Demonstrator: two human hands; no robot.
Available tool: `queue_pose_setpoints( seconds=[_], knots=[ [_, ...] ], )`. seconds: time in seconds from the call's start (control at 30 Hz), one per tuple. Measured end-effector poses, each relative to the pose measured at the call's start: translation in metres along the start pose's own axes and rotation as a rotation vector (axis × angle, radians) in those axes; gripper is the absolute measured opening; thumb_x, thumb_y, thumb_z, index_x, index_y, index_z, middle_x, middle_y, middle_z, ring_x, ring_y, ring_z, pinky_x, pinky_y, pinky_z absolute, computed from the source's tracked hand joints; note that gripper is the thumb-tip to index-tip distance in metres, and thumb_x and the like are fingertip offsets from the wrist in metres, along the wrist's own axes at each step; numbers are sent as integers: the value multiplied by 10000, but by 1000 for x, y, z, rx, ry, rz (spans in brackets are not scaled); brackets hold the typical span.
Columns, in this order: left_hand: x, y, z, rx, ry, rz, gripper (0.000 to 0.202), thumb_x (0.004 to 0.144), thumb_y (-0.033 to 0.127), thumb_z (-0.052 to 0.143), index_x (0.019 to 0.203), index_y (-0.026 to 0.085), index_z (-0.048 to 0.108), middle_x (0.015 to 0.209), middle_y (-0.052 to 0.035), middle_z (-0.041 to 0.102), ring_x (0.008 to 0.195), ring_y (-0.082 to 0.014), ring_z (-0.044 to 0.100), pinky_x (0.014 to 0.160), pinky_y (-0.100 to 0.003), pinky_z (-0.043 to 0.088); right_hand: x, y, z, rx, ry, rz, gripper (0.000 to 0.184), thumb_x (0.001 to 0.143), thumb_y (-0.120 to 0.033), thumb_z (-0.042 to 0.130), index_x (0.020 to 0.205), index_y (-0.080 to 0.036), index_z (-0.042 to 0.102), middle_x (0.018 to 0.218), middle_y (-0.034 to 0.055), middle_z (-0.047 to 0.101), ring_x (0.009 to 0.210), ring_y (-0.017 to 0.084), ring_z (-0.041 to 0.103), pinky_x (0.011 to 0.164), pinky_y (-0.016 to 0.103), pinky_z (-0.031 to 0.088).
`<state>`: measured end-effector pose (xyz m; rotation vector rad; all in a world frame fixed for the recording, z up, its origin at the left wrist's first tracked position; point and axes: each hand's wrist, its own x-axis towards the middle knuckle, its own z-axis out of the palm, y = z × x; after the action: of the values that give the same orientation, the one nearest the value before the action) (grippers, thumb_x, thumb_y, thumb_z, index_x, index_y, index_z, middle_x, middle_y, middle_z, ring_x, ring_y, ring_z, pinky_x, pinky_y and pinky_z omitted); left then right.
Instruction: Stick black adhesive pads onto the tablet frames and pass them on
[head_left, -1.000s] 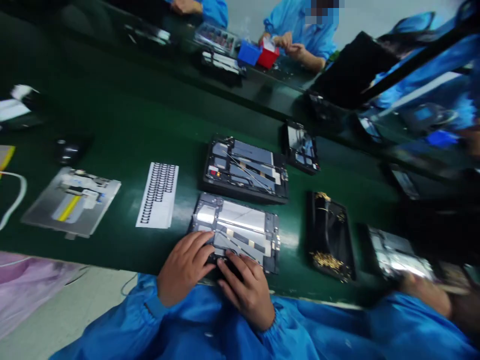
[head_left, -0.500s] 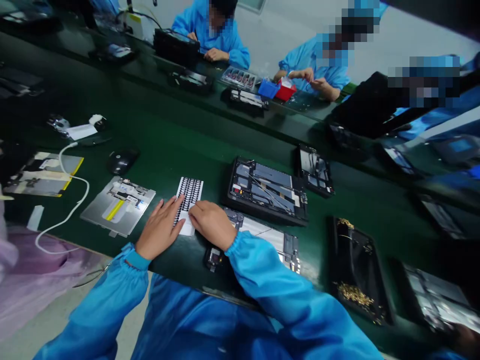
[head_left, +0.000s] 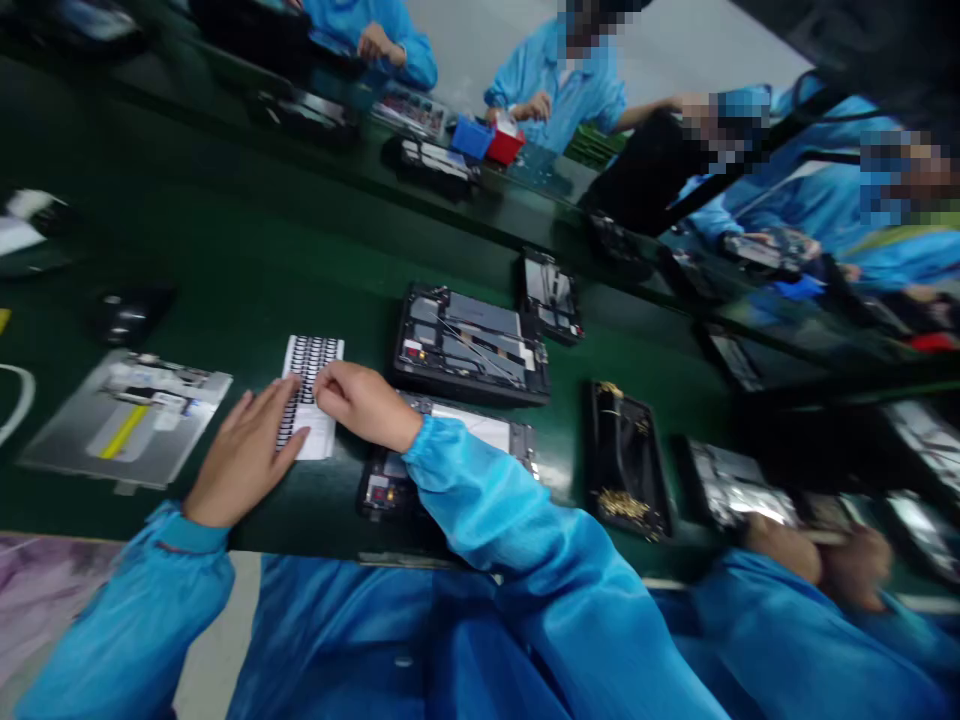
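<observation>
A white sheet with rows of black stickers [head_left: 319, 437] lies on the green table in front of me. My left hand [head_left: 244, 450] rests flat on its left edge, fingers stretched out and thumb spread. Over the sheet's right side, my right hand [head_left: 364, 398] is closed, with fingertips curled together at the rows. Whatever the right fingers pinch, if anything, is hidden. Under my right forearm sits an opened device with silver and black parts [head_left: 480, 428], partly covered by the sleeve. Left of my left hand lies a silver metal panel [head_left: 67, 425] with a yellow strip.
Behind my right hand stands a black tray holding an opened device [head_left: 472, 340]. A smaller device [head_left: 551, 295] is beyond it. Rightward lies a black tray with gold-coloured small parts [head_left: 626, 505]. A mouse [head_left: 131, 310] sits left. A co-worker's hands [head_left: 817, 560] are at the right.
The view has swung right, so the table things sit further left. My right hand has moved up the sheet towards the rows of stickers. My left hand stays flat on the sheet.
</observation>
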<state>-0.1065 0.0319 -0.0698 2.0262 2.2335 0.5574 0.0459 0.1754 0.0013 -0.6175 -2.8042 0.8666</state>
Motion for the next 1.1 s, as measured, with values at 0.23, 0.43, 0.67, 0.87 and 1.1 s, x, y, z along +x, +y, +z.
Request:
queue_pose_setpoints(
  seconds=[0.23,0.43,0.67,0.87,1.1],
  knots=[
    [0,19,-14,-120,187,-2,514,1011,397,457,1487,203,440,1635,-50,340,1459,-332,392,1243,-531,278,-198,24,-59,232,492,85,82,1000,-177,509,943,-220,549,946,47,568,931,185,582,841,342,500],
    [-15,121,-9,-260,261,322,252,910,215,669,1162,216,662,1276,-62,671,1257,-288,599,1129,-537,447,-289,34,-5,-104,462,306,150,973,-100,540,1074,-209,555,1134,120,586,1098,223,602,906,378,541],
    [-13,212,41,-342,118,406,89,958,181,599,1025,165,653,1153,-84,711,1133,-251,640,982,-411,491,-284,38,21,-295,478,201,159,954,-83,580,1093,-162,580,1093,137,654,1048,235,625,875,380,563],
    [-12,211,54,-324,109,378,58,961,215,603,988,184,643,1095,-60,720,1066,-242,642,921,-384,470,-282,46,26,-310,462,223,132,970,-114,580,1085,-174,602,1112,123,686,1045,230,649,873,383,553],
    [-13,212,52,-321,113,379,52,951,208,617,980,177,647,1090,-65,718,1060,-243,637,912,-383,464,-279,44,24,-313,482,224,112,974,-116,575,1064,-178,600,1085,117,703,1011,222,664,836,370,560]
  ],
)
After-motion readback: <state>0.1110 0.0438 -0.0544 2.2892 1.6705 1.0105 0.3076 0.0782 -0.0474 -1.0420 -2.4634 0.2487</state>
